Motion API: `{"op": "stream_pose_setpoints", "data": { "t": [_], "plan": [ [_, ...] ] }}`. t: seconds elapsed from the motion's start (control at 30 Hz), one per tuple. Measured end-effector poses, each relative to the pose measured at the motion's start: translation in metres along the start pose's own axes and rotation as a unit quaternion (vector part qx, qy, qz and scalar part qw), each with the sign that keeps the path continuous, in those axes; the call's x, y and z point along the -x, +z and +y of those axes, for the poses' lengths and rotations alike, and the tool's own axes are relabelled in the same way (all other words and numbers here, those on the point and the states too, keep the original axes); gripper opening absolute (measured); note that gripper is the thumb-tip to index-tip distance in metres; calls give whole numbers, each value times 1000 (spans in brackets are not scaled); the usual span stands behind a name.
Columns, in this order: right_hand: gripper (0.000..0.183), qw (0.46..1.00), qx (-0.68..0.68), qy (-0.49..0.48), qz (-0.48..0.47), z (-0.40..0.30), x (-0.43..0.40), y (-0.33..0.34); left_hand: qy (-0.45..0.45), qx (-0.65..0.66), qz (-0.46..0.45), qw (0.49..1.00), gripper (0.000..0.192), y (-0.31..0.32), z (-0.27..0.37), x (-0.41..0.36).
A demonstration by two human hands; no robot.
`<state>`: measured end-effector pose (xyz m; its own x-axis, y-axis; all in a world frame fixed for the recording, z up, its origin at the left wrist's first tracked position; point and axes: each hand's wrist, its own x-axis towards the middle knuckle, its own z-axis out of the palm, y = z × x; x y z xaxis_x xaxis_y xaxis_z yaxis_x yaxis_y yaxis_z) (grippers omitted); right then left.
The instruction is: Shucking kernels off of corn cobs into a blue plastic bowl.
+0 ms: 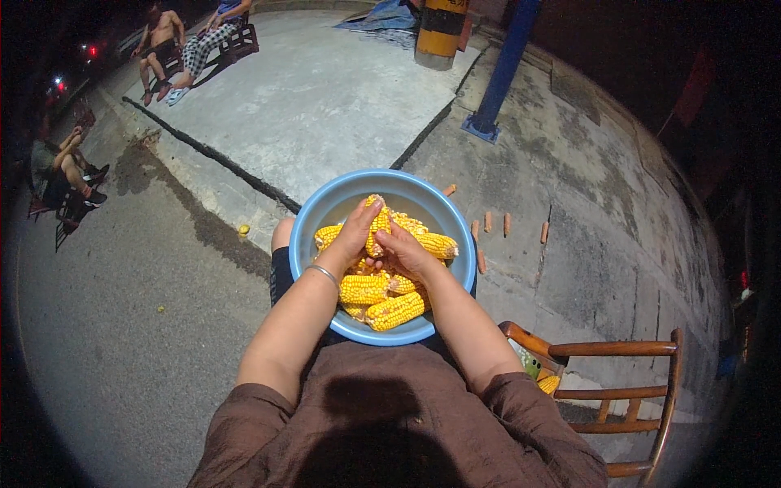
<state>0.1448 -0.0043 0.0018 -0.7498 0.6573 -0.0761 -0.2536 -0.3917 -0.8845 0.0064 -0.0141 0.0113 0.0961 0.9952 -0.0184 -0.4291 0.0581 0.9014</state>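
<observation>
A blue plastic basin [383,337] rests on my lap, holding several ears of yellow corn. Above the pile, both hands grip one upright ear of corn [377,229], which has some kernels gone near its upper end. My left hand [354,235], with a metal bangle [323,274] at the wrist, wraps its left side, thumb near the top. My right hand [403,250] has its thumb on the lower right side; its other fingers are partly hidden beneath. Nearer me lie a short, thick ear [364,289] and a longer ear [395,312], side by side.
Stripped corncobs [507,224] lie on the concrete right of the basin. A wooden chair [613,349] stands at lower right, with an ear of corn [548,384] on it. A blue metal post [503,73] rises ahead. Several people sit at upper left. A small yellow object [244,230] lies on the ground.
</observation>
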Motion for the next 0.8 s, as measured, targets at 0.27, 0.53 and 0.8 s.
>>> {"op": "stream_pose_setpoints", "data": {
  "t": [0.27, 0.53, 0.8],
  "plan": [
    [53, 993, 70, -8, 96, -3, 3, 15, 18, -29, 1, 999, 47, 5, 0, 0],
    [45, 998, -34, -16, 59, -2, 0, 7, -52, 179, -39, 982, 28, -6, -7, -7],
    [44, 995, 62, -38, 69, 11, -7, -7, 9, 44, 13, 999, 34, 8, -1, -2]
  ]
}}
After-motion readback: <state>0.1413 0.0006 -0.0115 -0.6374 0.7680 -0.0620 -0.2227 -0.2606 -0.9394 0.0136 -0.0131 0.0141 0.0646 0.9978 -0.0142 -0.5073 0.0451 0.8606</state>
